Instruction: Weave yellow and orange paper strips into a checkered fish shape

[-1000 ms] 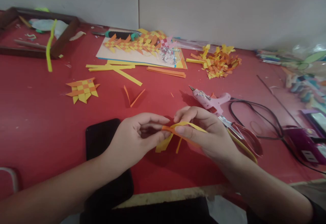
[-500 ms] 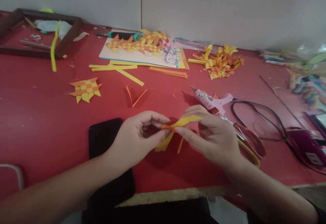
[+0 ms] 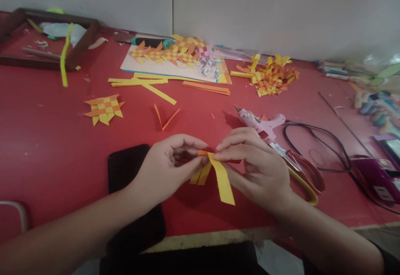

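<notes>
Between my two hands, above the red table, are interlaced yellow and orange paper strips (image 3: 223, 183). My left hand (image 3: 173, 162) pinches the orange part from the left, thumb below and fingers on top. From the right, my right hand (image 3: 258, 164) holds the strips near their crossing, its fingertips on the yellow one. One wide yellow strip hangs down toward me; shorter yellow ends show beside my left thumb. My fingers hide part of the weave. A finished woven paper fish (image 3: 104, 109) lies to the left, and a folded orange strip (image 3: 166, 118) stands just beyond my hands.
A black phone (image 3: 128, 171) lies under my left forearm. Beyond my right hand are a pink glue gun (image 3: 261, 125), its cord and scissors (image 3: 303, 171). Loose yellow strips (image 3: 140, 82), orange strips (image 3: 206, 88) and a pile of paper scraps (image 3: 271, 77) lie farther back.
The wide yellow strip that pointed right at my right fingers now hangs down toward me. My right fingers have shifted onto the crossing; my left hand has hardly moved.
</notes>
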Tool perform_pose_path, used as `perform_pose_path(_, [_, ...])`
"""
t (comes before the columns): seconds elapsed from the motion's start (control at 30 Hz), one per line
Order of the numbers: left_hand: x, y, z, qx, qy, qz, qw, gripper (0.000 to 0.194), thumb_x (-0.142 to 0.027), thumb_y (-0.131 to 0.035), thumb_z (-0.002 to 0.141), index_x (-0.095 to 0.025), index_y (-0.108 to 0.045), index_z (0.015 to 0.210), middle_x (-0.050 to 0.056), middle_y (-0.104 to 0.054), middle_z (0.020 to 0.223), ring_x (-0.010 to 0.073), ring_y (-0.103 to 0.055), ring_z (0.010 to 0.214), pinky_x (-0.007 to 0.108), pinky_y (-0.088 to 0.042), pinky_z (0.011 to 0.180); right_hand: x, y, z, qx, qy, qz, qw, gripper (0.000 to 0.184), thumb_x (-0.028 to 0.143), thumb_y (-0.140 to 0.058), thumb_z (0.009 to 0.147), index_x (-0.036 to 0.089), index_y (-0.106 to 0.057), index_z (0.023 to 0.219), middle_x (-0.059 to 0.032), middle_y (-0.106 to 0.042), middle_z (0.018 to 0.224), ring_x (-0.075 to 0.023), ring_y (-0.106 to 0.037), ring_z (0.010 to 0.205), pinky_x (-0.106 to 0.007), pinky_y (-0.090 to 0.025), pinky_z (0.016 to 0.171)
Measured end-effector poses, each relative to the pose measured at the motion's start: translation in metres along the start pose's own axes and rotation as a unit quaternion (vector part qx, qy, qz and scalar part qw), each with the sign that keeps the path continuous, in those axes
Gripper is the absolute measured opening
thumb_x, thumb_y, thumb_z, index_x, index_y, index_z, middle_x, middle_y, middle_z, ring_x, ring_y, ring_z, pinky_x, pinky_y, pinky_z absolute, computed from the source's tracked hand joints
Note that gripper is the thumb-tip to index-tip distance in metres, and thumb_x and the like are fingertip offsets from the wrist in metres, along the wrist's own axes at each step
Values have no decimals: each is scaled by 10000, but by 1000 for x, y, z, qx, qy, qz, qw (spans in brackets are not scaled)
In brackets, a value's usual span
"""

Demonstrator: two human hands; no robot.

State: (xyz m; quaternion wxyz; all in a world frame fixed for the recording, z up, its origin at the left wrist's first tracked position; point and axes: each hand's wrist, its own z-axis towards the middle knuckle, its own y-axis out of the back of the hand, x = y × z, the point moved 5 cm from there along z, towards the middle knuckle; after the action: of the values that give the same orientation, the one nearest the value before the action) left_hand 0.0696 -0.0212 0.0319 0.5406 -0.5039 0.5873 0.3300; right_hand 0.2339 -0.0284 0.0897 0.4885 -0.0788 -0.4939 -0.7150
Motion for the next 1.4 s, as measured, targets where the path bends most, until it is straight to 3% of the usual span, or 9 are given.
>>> perform_pose_path(0.2, [-2, 0, 1, 15, -2, -21, 1000, 157, -240, -754, 821, -192, -701, 961, 16, -760, 878, 124, -723, 801, 183, -569, 706, 6, 0, 1, -1, 46, -50, 998, 139, 131, -665, 829, 263, -691, 867, -37, -687, 923, -192, -646, 862, -406, -513, 828])
perform_pose_path(0.53, [-4, -1, 2, 17, 6, -31, 999, 126, -279, -711, 883, -199, -713, 980, 6, -754, 887, 99, -700, 787, 159, -539, 694, 4, -3, 0, 32, 19, -15, 999, 239, 92, -575, 779, 218, -695, 944, -68, -689, 993, -222, -631, 930, -440, -498, 870])
perform_pose_path(0.8, [-5, -2, -1, 27, -15, -15, 999, 175, -252, -746, 842, -193, -707, 1002, 21, -757, 922, 128, -716, 841, 191, -567, 740, -3, -6, 2, 27, -42, 43, 998, 71, 175, -687, 839, 241, -694, 863, -30, -710, 840, -190, -658, 834, -381, -544, 788])
perform_pose_path(1.0, [-4, -3, -2, 21, -25, 11, 999, 139, -247, -725, 853, -217, -705, 986, -7, -749, 892, 100, -709, 816, 148, -552, 708, -9, -8, -3, 33, -116, 67, 990, 53, 248, -650, 884, 230, -664, 931, -35, -696, 869, -172, -658, 807, -352, -525, 740])
perform_pose_path(1.23, [-6, -3, -3, 21, -28, 36, 999, 136, -260, -712, 870, -239, -711, 1004, -19, -758, 897, 90, -707, 810, 121, -534, 679, -14, -11, -2, 67, -147, 108, 981, 96, 225, -651, 873, 214, -641, 778, -8, -652, 771, -137, -619, 733, -297, -499, 681])
perform_pose_path(1.4, [-9, -3, -4, 30, -16, 22, 999, 179, -355, -635, 938, -260, -707, 1072, -26, -765, 852, 76, -686, 711, 122, -514, 615, -19, -8, -3, 19, -199, 172, 965, 123, 251, -642, 894, 214, -629, 777, -6, -642, 779, -123, -595, 705, -271, -500, 653])
